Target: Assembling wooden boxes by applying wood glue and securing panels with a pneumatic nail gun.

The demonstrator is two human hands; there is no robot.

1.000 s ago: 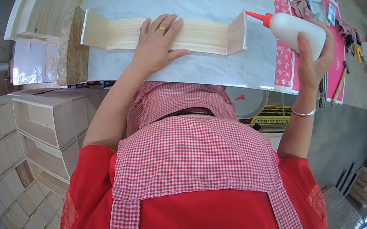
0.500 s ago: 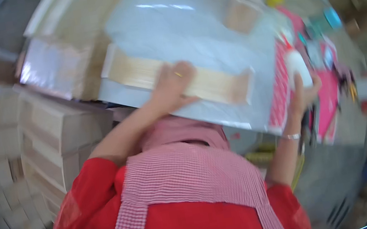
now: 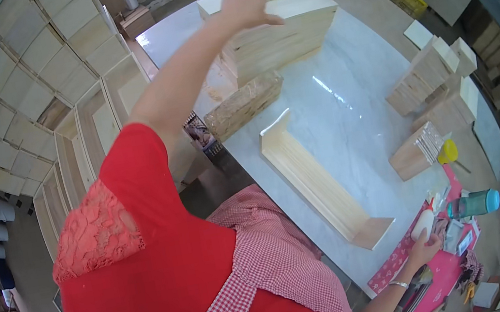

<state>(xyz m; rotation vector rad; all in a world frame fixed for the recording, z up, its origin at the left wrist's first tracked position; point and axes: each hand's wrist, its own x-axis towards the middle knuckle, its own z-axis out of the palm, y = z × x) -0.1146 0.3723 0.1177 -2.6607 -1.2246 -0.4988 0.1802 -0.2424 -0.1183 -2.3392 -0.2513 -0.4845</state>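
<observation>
Head view: left hand [image 3: 247, 8], thumb out from the fingers, over pale boards [image 3: 283, 35], upper centre; right hand [image 3: 426, 251] curled around white bottle [image 3: 422, 226], lower right; three-sided wooden piece [image 3: 316, 178], centre, unheld, liable to tilt if bumped

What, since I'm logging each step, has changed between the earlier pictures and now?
The left hand has let go of the wooden piece and reached left over the stacked boards. The right hand has drawn the white bottle away from the piece's end, rightward to the pink covering. Unchanged: the bottle in the right hand, the piece on the table.
</observation>
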